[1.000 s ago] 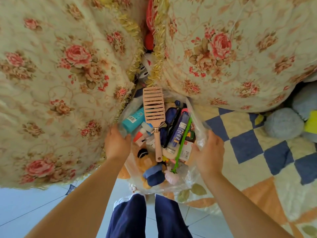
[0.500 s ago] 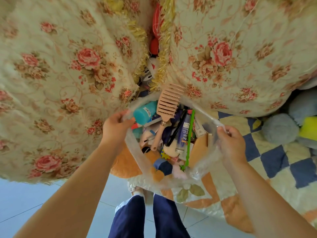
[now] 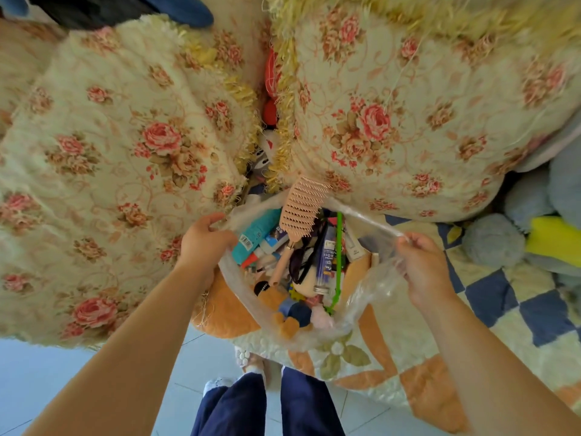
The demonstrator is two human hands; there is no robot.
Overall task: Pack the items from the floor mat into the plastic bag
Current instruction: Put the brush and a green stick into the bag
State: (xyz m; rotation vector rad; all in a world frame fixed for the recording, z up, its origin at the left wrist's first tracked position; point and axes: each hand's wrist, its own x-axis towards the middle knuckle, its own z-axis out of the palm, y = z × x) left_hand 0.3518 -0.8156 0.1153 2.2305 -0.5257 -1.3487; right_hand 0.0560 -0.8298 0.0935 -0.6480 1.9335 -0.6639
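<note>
The bag (image 3: 374,287) hung at the centre of my view, held up over the edge of the mat (image 3: 503,313), with its mouth pulled wide and its belly full. A brush (image 3: 301,206) stuck out past the rim at 12 o'clock. A teal tube (image 3: 254,236) sat at 10, a blue bottle (image 3: 326,262) and a green stick (image 3: 339,256) toward 1, and small soft toys lay low at 6.

The left hand (image 3: 204,243) gripped the rim at 9 o'clock, fingers curled over the plastic. The right hand (image 3: 424,269) pinched the rim at 3 o'clock, thumb and fingertips closed on a stretched strip of film.

I saw no loose item on the visible mat, from 3 to 5 o'clock, so I judged the packing about done and the step in hand to be gathering the mouth. To do that well I would first tip the brush head inward so its teeth could not snag the thin film. Then I would bring both grips together above the load, sharing the weight evenly between the 2 hands.

Floral cushions (image 3: 141,152) filled 9 to 2 o'clock, grey plush (image 3: 490,240) lay at 3, and tile (image 3: 47,388) showed at 7.
</note>
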